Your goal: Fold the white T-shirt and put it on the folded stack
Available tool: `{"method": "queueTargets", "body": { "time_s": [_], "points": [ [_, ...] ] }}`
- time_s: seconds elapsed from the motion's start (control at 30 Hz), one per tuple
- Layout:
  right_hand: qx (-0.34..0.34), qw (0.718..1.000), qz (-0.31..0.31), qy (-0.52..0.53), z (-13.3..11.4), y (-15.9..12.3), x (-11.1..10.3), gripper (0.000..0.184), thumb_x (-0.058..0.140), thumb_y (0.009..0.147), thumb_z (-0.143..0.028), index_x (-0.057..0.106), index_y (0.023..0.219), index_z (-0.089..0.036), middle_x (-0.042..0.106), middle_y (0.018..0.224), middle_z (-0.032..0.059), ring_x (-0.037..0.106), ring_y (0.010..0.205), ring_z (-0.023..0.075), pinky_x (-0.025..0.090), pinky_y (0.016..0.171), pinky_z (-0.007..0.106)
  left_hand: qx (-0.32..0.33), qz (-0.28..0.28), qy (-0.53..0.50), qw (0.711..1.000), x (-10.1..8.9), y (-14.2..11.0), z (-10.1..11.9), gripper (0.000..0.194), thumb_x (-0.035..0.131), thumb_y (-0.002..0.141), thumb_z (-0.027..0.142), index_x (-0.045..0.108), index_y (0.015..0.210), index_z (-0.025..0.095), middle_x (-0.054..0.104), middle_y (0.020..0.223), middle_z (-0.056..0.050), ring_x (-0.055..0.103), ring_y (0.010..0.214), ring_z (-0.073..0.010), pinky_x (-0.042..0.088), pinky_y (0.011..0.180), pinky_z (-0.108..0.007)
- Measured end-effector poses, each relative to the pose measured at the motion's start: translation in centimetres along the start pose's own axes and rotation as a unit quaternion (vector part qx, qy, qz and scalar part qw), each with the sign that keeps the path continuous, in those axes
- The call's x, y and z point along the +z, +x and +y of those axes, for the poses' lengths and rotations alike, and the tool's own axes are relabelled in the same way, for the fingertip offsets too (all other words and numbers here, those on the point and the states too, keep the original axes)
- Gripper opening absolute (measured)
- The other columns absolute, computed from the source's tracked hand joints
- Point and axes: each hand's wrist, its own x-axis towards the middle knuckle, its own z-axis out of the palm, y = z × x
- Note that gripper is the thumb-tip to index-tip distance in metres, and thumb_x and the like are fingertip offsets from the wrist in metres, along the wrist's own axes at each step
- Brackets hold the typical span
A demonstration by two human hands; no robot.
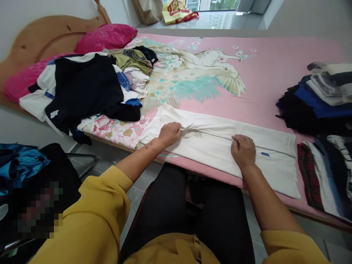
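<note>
A white garment (211,146) lies along the near edge of the bed, laid out as a long strip with layers meeting down its middle. I cannot tell whether it is a top or trousers. It carries a small blue tag near its right end and a faint green print left of centre. My left hand (171,134) is closed on its fabric, pinching a raised, crumpled fold. Farther right, my right hand (244,149) has its fingers curled and closed on the middle edge of the same garment.
Loose clothes (88,88) are heaped by the headboard (44,40) and pink pillows (107,36). Folded clothes (324,99) are stacked at the right, with more folded ones (327,176) just past the garment's end. A chair (60,165) with blue cloth stands at the left.
</note>
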Motion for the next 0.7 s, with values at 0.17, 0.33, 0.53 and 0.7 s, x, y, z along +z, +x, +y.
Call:
{"method": "queueTargets", "body": {
  "time_s": [0.17, 0.33, 0.53, 0.7],
  "points": [
    [0.012, 1.000, -0.012, 0.007, -0.2, 0.2, -0.1, 0.027, 0.044, 0.082, -0.018, 0.061, 0.103, -0.016, 0.060, 0.110, 0.0105, 0.050, 0.108, 0.0234, 0.035, 0.099, 0.042, 0.068, -0.071, -0.034, 0.995, -2.0, 1.1, 0.1, 0.032, 0.053, 0.079, 0.044, 0.069, 0.082, 0.017, 0.067, 0.087, -0.007, 0.059, 0.086, -0.0207, 0.042, 0.080, -0.031],
    [0.006, 1.000, 0.004, 0.007, -0.1, 0.3, 0.2, 0.024, 0.046, 0.082, -0.019, 0.061, 0.100, -0.016, 0.060, 0.108, 0.0103, 0.049, 0.106, 0.0229, 0.036, 0.097, 0.041, 0.090, -0.016, -0.102, 0.991, -1.3, 5.0, 2.1, 0.035, 0.039, 0.085, 0.020, 0.065, 0.109, 0.018, 0.064, 0.112, -0.006, 0.056, 0.105, -0.0173, 0.040, 0.094, -0.028],
    [-0.025, 0.998, -0.038, -0.033, -0.1, 1.6, -0.7, 0.026, 0.051, 0.078, -0.018, 0.062, 0.102, -0.018, 0.059, 0.103, 0.0080, 0.049, 0.100, 0.0219, 0.038, 0.089, 0.036, 0.058, -0.105, -0.108, 0.987, 0.8, 8.8, 2.0, 0.039, 0.041, 0.085, 0.031, 0.062, 0.115, 0.016, 0.061, 0.121, -0.007, 0.053, 0.113, -0.0200, 0.038, 0.099, -0.029],
    [-0.072, 0.983, -0.129, -0.112, -1.0, 3.5, -1.6, 0.029, 0.051, 0.079, -0.018, 0.060, 0.107, -0.021, 0.057, 0.107, 0.0070, 0.047, 0.097, 0.0217, 0.034, 0.078, 0.032, 0.070, -0.173, -0.098, 0.977, 0.8, 9.3, 1.2, 0.057, 0.048, 0.078, 0.051, 0.054, 0.126, 0.020, 0.050, 0.134, -0.007, 0.047, 0.121, -0.0223, 0.034, 0.103, -0.030]
  ]
}}
